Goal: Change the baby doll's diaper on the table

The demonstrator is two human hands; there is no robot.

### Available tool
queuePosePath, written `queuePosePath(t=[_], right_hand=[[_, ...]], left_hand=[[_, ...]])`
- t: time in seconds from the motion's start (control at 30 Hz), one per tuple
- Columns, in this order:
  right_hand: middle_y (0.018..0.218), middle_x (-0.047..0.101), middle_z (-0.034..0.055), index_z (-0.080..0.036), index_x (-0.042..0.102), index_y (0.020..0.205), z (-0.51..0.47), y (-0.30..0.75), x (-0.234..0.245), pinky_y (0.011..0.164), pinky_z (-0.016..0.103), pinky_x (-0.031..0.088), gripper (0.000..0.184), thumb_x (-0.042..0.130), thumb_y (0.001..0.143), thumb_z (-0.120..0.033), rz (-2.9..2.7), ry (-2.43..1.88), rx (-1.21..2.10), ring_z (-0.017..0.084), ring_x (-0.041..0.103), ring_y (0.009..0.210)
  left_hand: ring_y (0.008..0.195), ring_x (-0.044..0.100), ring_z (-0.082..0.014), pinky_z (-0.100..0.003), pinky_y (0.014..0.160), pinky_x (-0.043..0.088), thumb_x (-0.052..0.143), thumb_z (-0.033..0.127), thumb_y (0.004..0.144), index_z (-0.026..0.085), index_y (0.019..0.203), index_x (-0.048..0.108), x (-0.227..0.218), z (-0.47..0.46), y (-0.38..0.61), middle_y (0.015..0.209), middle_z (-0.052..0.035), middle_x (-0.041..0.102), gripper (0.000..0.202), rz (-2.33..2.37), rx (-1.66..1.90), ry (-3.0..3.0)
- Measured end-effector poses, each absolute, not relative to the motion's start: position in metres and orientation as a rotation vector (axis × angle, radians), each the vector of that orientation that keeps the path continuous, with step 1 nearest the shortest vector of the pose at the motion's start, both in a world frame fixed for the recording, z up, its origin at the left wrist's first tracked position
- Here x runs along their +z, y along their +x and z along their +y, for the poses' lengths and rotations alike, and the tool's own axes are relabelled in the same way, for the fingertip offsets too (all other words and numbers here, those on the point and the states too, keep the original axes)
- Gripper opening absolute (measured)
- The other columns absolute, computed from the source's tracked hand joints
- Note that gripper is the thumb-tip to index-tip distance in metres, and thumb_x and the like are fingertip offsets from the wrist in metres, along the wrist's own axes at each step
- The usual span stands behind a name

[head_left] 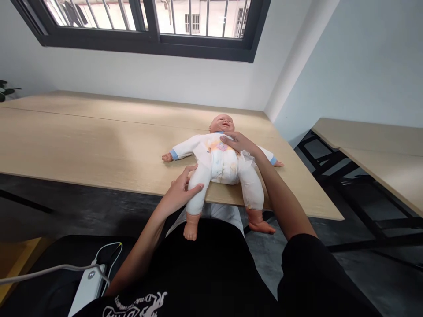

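Observation:
A baby doll (223, 169) lies on its back at the table's front edge, its head away from me. It wears a white top with blue cuffs and a diaper with a faint print. The diaper's side tabs stick out at both hips. My left hand (182, 188) grips the doll's leg on the left, thumb on top and fingers around the outer side. Across the doll's chest rests my right hand (240, 143), its fingers stretched out and its thumb apart. Both of the doll's feet hang past the table edge, above my lap.
The light wooden table (99, 145) runs off to the left along the wall under a barred window (148, 26). On the right is a second table (380, 141) with black legs. A white power bank (89, 286) with cables lies on a black seat at the lower left.

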State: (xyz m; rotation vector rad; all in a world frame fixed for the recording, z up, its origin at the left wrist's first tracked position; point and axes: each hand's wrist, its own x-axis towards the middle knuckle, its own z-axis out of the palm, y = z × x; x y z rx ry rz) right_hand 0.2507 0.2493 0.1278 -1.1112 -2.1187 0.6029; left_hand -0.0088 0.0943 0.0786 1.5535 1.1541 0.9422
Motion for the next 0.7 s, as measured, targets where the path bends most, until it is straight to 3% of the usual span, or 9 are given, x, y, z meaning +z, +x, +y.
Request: queuePosePath(t=[0.13, 0.2, 0.33, 0.43, 0.53, 0.7], right_hand=[[0.053, 0.042, -0.004, -0.018, 0.059, 0.065, 0.258, 0.252, 0.119, 0.058, 0.027, 0.03, 0.047, 0.07, 0.075, -0.062, -2.009, -1.193, 0.65, 0.012, 0.039, 0.056], [0.052, 0.043, -0.005, -0.018, 0.061, 0.069, 0.258, 0.252, 0.115, 0.056, 0.027, 0.028, 0.048, 0.074, 0.073, -0.064, -1.961, -1.226, 0.622, 0.012, 0.039, 0.054], [0.061, 0.055, -0.0019, -0.019, 0.067, 0.082, 0.252, 0.247, 0.111, 0.06, 0.027, 0.032, 0.046, 0.076, 0.076, -0.063, -1.918, -1.409, 0.36, 0.016, 0.051, 0.062], [0.072, 0.063, 0.0019, -0.02, 0.067, 0.095, 0.246, 0.249, 0.112, 0.061, 0.028, 0.029, 0.04, 0.071, 0.087, -0.059, -1.882, -1.577, 0.088, 0.02, 0.057, 0.07], [0.08, 0.068, 0.0057, -0.019, 0.067, 0.098, 0.241, 0.263, 0.109, 0.061, 0.028, 0.024, 0.031, 0.055, 0.101, -0.048, -1.854, -1.665, -0.091, 0.023, 0.061, 0.077], [0.083, 0.07, 0.0061, -0.019, 0.068, 0.096, 0.223, 0.306, 0.095, 0.061, 0.027, 0.024, 0.026, 0.052, 0.102, -0.038, -1.796, -1.778, -0.165, 0.023, 0.061, 0.079]], left_hand=[[0.128, 0.05, -0.0353, -0.054, 0.115, 0.034, 0.075, 0.04, 0.087, 0.021, 0.128, 0.066, 0.093, 0.1, -0.002, 0.126, -0.0133, 0.063, 0.046, 1.404, 1.154, 2.052], [0.14, 0.041, -0.0337, -0.053, 0.122, 0.024, 0.068, 0.04, 0.094, 0.025, 0.125, 0.07, 0.107, 0.106, 0.01, 0.137, -0.0104, 0.061, 0.034, 1.253, 1.144, 2.377], [0.15, 0.034, -0.0278, -0.054, 0.126, 0.005, 0.053, 0.036, 0.104, 0.033, 0.132, 0.066, 0.125, 0.133, 0.047, 0.149, -0.0016, 0.057, 0.032, 0.702, 0.736, 2.775], [0.149, 0.037, -0.0273, -0.054, 0.125, 0.01, 0.05, 0.032, 0.105, 0.032, 0.136, 0.064, 0.125, 0.16, 0.071, 0.156, -0.0029, 0.05, 0.035, 0.565, 0.538, 2.847], [0.145, 0.042, -0.0279, -0.052, 0.122, 0.017, 0.049, 0.036, 0.105, 0.031, 0.14, 0.062, 0.125, 0.184, 0.083, 0.151, -0.0042, 0.055, 0.037, 0.569, 0.447, 2.844], [0.143, 0.044, -0.0259, -0.052, 0.123, 0.018, 0.041, 0.051, 0.106, 0.03, 0.137, 0.064, 0.133, 0.212, 0.087, 0.145, -0.0039, 0.061, 0.044, 0.677, 0.282, 2.825]])
